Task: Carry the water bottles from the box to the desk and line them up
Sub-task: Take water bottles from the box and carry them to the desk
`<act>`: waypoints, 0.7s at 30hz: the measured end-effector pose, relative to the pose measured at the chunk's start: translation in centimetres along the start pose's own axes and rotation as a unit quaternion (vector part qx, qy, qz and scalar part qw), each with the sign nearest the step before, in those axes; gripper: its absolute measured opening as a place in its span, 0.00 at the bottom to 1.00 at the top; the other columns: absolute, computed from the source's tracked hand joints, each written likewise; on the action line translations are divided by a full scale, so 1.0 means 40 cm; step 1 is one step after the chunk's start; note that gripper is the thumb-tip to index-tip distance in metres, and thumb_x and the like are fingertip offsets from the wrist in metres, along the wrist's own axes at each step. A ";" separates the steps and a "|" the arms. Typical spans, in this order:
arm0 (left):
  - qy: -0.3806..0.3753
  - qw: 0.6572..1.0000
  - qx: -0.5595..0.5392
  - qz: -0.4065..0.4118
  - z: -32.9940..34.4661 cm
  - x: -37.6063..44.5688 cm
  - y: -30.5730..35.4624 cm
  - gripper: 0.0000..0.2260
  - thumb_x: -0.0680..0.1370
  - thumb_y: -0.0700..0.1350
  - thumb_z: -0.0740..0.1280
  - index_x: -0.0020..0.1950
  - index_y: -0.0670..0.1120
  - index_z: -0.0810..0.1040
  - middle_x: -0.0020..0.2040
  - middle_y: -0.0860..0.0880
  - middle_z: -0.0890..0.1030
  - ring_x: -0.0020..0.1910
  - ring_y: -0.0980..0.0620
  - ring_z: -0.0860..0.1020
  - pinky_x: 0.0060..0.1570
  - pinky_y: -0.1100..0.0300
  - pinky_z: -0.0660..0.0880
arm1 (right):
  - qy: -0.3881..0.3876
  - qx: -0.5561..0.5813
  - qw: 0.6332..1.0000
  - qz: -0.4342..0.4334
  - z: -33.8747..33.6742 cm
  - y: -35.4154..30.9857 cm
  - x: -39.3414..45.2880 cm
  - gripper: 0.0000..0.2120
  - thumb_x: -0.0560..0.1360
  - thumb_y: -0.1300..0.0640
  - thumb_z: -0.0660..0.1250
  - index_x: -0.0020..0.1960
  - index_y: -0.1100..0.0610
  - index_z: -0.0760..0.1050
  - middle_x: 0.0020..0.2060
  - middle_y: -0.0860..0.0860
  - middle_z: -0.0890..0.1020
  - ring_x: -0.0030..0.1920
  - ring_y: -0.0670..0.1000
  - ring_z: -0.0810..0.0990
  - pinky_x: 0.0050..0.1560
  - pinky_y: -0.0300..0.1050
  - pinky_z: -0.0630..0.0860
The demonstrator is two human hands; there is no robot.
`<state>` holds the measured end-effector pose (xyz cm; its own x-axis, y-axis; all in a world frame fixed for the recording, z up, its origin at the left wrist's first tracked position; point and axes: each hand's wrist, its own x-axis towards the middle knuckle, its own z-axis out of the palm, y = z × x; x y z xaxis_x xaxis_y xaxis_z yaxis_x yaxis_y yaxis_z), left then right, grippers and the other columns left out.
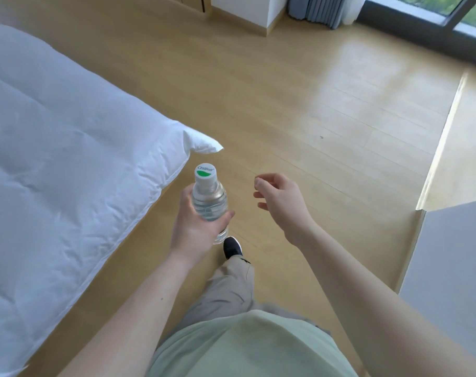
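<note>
My left hand (193, 227) grips a clear water bottle (209, 197) around its body, holding it upright in front of me. The bottle has a white cap with a green mark. To the bottle's right, my right hand (279, 198) hangs in the air with loosely curled fingers and holds nothing. No box is in view. A light wooden surface (465, 148) at the right edge may be the desk; I cannot tell for sure.
A bed with a white duvet (63, 164) fills the left side. Wooden floor (299, 104) stretches ahead to a window and grey curtain (324, 9). A grey panel (448, 262) stands at the right. My foot (232, 247) is stepping forward.
</note>
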<state>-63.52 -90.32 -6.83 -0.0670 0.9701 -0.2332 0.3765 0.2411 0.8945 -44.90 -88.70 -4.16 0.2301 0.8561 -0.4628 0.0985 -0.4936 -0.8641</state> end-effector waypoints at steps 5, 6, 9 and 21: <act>-0.022 1.000 -0.011 -0.002 0.020 0.198 0.058 0.30 0.69 0.50 0.82 0.63 0.59 0.68 0.52 0.62 0.79 0.50 0.66 0.79 0.49 0.65 0.73 | 0.010 -0.001 1.000 0.004 0.015 -0.099 0.166 0.08 0.75 0.48 0.65 0.51 0.46 0.80 0.47 0.44 0.84 0.50 0.50 0.85 0.56 0.58 0.83; -0.026 1.000 -0.009 0.001 0.018 0.239 0.070 0.29 0.69 0.51 0.82 0.61 0.61 0.68 0.51 0.64 0.79 0.50 0.67 0.79 0.48 0.66 0.73 | 0.011 -0.003 1.000 0.006 0.019 -0.121 0.200 0.08 0.75 0.48 0.65 0.51 0.46 0.80 0.47 0.44 0.84 0.50 0.50 0.85 0.56 0.58 0.83; -0.037 0.999 -0.007 0.009 0.011 0.359 0.102 0.28 0.68 0.51 0.82 0.57 0.65 0.67 0.50 0.68 0.78 0.50 0.66 0.79 0.49 0.63 0.74 | 0.020 -0.005 1.000 0.010 0.028 -0.182 0.301 0.08 0.76 0.48 0.65 0.52 0.47 0.80 0.46 0.44 0.84 0.50 0.51 0.85 0.55 0.59 0.83; -0.026 0.999 0.001 0.018 0.039 0.691 0.184 0.31 0.68 0.51 0.82 0.66 0.51 0.71 0.54 0.56 0.80 0.54 0.57 0.81 0.56 0.52 0.80 | 0.015 -0.020 1.000 0.009 0.050 -0.338 0.611 0.04 0.78 0.50 0.66 0.50 0.46 0.79 0.45 0.47 0.85 0.51 0.52 0.85 0.56 0.56 0.83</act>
<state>-61.17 -61.76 -7.28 -0.0049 0.9752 -0.2213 0.3797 0.2066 0.9017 -42.52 -60.80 -4.19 0.2605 0.8423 -0.4718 0.1333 -0.5154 -0.8466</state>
